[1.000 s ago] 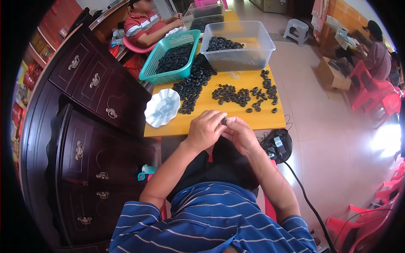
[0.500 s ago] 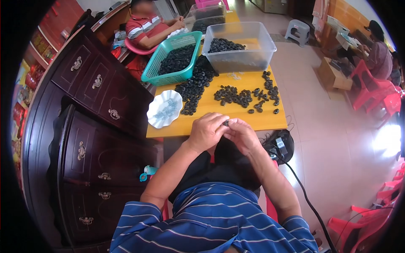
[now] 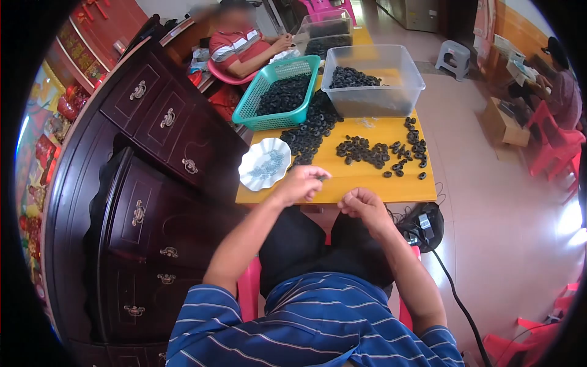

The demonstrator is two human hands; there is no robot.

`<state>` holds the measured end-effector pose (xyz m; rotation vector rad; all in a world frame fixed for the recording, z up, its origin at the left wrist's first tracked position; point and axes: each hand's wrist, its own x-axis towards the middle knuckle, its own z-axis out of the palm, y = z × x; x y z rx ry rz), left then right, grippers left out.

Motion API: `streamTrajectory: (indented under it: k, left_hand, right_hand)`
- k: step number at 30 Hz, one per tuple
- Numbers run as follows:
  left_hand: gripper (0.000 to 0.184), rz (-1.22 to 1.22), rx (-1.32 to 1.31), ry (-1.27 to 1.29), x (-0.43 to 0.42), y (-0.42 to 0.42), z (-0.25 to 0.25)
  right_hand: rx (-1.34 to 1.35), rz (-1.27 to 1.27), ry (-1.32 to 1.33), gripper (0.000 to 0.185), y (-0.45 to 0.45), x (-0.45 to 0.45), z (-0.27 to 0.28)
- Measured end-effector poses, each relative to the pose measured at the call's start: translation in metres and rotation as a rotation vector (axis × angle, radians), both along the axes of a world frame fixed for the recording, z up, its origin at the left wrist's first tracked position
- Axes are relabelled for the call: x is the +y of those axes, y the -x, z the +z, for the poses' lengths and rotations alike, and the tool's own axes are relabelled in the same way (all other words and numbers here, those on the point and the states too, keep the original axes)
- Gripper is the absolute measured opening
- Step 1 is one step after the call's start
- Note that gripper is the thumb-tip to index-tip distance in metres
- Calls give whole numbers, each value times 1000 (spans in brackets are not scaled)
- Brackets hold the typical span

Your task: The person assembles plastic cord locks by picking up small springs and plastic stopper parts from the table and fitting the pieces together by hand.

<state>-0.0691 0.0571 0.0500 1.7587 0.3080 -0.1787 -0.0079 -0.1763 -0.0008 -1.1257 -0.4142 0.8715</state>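
Note:
My left hand is over the near edge of the yellow table, thumb and forefinger pinched on a small dark piece. Its exact shape is too small to tell. My right hand is apart from it, to the right at the table edge, with fingertips pressed together; whatever they hold, if anything, is hidden. Left of my left hand stands a white scalloped dish with small clear pieces in it. Beyond my hands lie loose black ring-shaped parts, with a larger heap behind the dish.
A green basket and a clear plastic bin, both holding black parts, stand farther back on the yellow table. Dark wooden drawers flank the left side. A person sits at the far left; a black cable runs along the right.
My hands, together before, have come apart: the left keeps a small dark piece in its fingertips, the right has drawn away to the right. The whole view has shifted somewhat.

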Motion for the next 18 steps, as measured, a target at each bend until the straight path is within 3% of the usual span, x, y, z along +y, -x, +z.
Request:
streamTrajectory:
  k: [3,4,5,7,10,14,16,18]
  left_hand:
    - [33,51,54,-261,43,-23,27]
    - [32,145,-18,-185,64,-34,34]
    - [38,175,-179,-253,90,-50,41]
    - [77,444,-389,-113,119,-77,63]
    - [90,649,-427,-294,132,-96,64]
    - [79,486,-457,-581,88,-95,16]
    - [50,313,-522,-573,50,-90,-5]
    - [35,140,-551,-685,2,-79,-9]
  right_hand:
    - [0,7,-4,16,-1,-2,-1]
    - [3,6,-8,16,-1,-1,0]
    - [-2,7,-4,16,-2,-1,1]
    - [-13,-3,7,16,-2,-2,3]
    - [-3,-20,-9,15,-1,-4,7]
    - [13,-33,-21,15,0,-4,6]
    - [7,-19,-53,15,1,-3,5]
    - [-7,-22,-69,12,2,-2,2]
